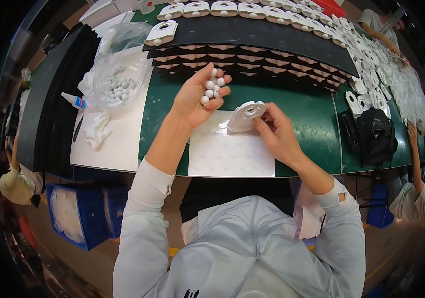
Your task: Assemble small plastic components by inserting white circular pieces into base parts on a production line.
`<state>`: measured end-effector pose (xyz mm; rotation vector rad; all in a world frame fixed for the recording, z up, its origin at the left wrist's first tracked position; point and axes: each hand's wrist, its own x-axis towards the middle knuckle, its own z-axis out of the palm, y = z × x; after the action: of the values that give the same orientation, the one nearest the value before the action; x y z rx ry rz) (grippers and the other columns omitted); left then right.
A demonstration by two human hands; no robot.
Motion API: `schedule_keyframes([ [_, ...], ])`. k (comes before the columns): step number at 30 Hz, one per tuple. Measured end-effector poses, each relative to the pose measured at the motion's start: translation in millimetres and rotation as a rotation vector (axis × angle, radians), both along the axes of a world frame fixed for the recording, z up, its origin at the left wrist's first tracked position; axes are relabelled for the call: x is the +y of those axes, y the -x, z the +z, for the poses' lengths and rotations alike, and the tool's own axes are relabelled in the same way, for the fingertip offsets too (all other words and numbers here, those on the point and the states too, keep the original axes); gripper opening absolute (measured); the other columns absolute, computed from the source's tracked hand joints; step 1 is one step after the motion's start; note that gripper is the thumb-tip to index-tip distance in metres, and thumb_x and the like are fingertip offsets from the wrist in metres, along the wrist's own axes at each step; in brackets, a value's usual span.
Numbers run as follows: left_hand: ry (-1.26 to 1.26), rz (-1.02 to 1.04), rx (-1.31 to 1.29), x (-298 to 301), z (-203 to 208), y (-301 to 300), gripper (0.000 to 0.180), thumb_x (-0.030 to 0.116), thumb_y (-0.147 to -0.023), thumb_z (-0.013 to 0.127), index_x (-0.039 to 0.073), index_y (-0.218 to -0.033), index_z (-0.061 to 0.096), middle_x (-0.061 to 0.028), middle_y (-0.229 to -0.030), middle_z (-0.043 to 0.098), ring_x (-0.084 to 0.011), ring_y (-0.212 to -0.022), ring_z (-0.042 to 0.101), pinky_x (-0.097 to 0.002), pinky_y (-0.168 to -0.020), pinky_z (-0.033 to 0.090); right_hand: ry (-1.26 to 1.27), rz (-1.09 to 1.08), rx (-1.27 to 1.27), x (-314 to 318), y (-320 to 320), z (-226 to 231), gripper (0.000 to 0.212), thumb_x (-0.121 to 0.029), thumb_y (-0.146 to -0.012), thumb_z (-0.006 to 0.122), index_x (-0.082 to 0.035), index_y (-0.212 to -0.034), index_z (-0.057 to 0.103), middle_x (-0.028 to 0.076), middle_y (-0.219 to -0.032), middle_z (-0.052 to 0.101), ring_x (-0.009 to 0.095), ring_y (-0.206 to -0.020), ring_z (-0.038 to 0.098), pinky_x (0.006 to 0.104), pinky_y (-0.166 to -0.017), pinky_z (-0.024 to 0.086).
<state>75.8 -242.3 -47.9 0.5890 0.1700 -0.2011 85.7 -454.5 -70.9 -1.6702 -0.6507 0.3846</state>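
Note:
Several small white balls (209,85) lie in my left hand (193,99), cupped palm up with the fingers curled round them. My right hand (278,133) pinches a white plastic part (245,117) with a rounded end and a round hole, tilted over a white sheet (230,154) on the green table. Whether the part touches the sheet I cannot tell. Beyond my hands rises a stack of black boards (242,34) with rows of similar white parts on and between them. A clear plastic bag (123,74) of more white balls lies to the left.
Left of my hands are a small glue bottle (75,101), a crumpled white tissue (96,130) and upright black boards (53,99). On the right lie a black bag (375,136) and piled white parts (366,64). Co-workers sit at both sides; blue bins (90,238) stand below.

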Motion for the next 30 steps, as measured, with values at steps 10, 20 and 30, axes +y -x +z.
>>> schedule_keyframes([
  [10,-0.062,0.068,-0.11,-1.0,-2.4,-0.4,0.038,0.014,-0.083,0.057,0.003,-0.118,0.048,-0.0024,-0.085,0.048,-0.008,-0.064,0.043,-0.0161,-0.037,0.026,0.134,0.017,-0.254,3.2,4.7,2.6,0.009,-0.004,-0.085,0.053,-0.002,-0.094,0.05,0.001,-0.08,0.055,0.005,-0.068,0.047,0.0186,-0.061,0.039],
  [20,-0.249,0.006,-0.098,-12.6,4.3,6.0,0.037,0.01,-0.083,0.057,0.003,-0.118,0.047,-0.0077,-0.101,0.055,-0.0059,-0.064,0.046,-0.0146,-0.036,0.026,-0.388,0.002,0.243,-4.8,-16.9,0.4,0.02,-0.011,-0.09,0.049,-0.004,-0.108,0.045,0.005,-0.097,0.055,0.013,-0.086,0.052,0.0263,-0.075,0.043],
  [30,-0.554,-0.077,-0.091,-25.7,1.4,8.9,0.027,0.014,-0.077,0.067,0.007,-0.102,0.059,0.001,-0.078,0.057,-0.0018,-0.06,0.044,-0.0131,-0.038,0.026,-0.637,-0.062,0.607,-7.1,-22.7,5.4,0.022,-0.016,-0.091,0.047,-0.007,-0.111,0.045,0.004,-0.102,0.053,0.011,-0.094,0.051,0.0281,-0.082,0.043],
])
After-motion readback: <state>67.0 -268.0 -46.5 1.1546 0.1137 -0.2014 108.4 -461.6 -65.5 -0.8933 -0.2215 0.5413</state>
